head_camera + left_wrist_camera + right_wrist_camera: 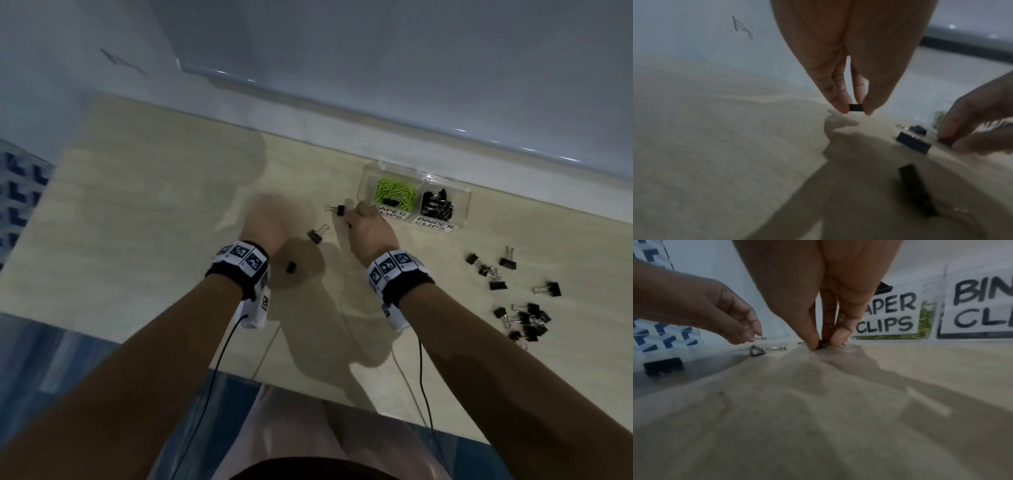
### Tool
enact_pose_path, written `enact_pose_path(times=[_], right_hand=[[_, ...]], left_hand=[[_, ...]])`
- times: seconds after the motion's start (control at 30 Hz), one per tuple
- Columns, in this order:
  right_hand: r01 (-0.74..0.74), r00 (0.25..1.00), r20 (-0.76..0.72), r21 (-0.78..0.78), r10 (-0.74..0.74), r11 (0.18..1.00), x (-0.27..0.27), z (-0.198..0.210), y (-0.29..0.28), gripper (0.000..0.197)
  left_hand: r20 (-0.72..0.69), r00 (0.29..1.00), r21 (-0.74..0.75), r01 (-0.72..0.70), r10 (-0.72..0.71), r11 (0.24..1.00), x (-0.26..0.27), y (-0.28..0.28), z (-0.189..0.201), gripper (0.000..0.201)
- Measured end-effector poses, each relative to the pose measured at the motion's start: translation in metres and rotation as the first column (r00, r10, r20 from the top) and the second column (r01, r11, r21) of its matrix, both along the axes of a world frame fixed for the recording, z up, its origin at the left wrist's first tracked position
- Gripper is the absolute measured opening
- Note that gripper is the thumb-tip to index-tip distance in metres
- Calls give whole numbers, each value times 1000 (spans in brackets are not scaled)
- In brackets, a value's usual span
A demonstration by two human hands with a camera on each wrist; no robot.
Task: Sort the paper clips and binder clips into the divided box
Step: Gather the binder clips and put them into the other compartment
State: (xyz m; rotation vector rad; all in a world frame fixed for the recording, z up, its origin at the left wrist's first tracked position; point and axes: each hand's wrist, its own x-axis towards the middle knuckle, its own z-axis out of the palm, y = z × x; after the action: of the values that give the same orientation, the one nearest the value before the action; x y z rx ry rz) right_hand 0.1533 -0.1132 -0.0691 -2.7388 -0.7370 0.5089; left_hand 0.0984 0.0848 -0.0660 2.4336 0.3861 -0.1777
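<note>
both hands' fingers pinch a black binder clip: left [856,109] raised, right [821,344] on table.

Head camera looks steeply down on the desk [137,205]; both wrist cameras skim low, sharing the divided box [414,195] toward 1 o'clock.

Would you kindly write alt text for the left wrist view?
The left hand pinches a small black binder clip between fingertips above a pale wooden table. At right, the right hand pinches another black clip on the table, beside two loose binder clips.
</note>
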Motion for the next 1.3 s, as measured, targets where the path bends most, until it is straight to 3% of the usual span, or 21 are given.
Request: enact_pose_path(times=[0.07, 0.2, 0.3, 0.37, 0.53, 0.63, 0.7, 0.83, 0.97, 1.07, 1.3], right_hand=[[25, 999, 18, 50, -26, 998, -1, 2, -1, 32], [-22, 993, 117, 182, 0, 983, 4, 10, 9, 22], [-84, 994, 76, 81, 78, 993, 12, 5, 22, 28], [-134, 990, 49, 10, 133, 991, 14, -1, 24, 32], [-180, 977, 120, 6, 178, 984, 8, -7, 10, 26], [-168, 977, 142, 37, 162, 985, 0, -11, -6, 16], [-130, 983, 138, 77, 119, 988, -10, -12, -19, 11], [21, 986, 155, 261, -64, 965, -31, -8, -50, 9], [195, 923, 203, 487, -328, 851, -24, 15, -81, 13], [278, 844, 247, 558, -476, 782, 5, 32, -101, 14], [334, 846, 242, 455, -475, 826, 25, 34, -135, 17]], left_hand=[[43, 998, -103, 41, -36, 994, -11, 0, 7, 22], [24, 933, -89, 360, -359, 929, -50, -3, 7, 31], [-152, 843, 4, 522, -516, 853, -66, -2, -6, 38], [-160, 824, 58, 557, -543, 828, -65, -3, -9, 36], [-126, 841, 184, 541, -527, 820, -52, -5, -3, 14], [-49, 891, 93, 454, -451, 886, -38, -10, 4, 26], [-42, 941, 25, 337, -336, 941, -26, -17, 12, 23], [-17, 983, 7, 183, -183, 983, -8, -40, 13, 26], [-105, 973, 75, 213, -204, 974, -6, -62, 3, 26], [-128, 970, 154, 223, -205, 962, -6, -71, 0, 28], [-135, 963, 222, 260, -234, 940, 3, -83, 12, 20]])
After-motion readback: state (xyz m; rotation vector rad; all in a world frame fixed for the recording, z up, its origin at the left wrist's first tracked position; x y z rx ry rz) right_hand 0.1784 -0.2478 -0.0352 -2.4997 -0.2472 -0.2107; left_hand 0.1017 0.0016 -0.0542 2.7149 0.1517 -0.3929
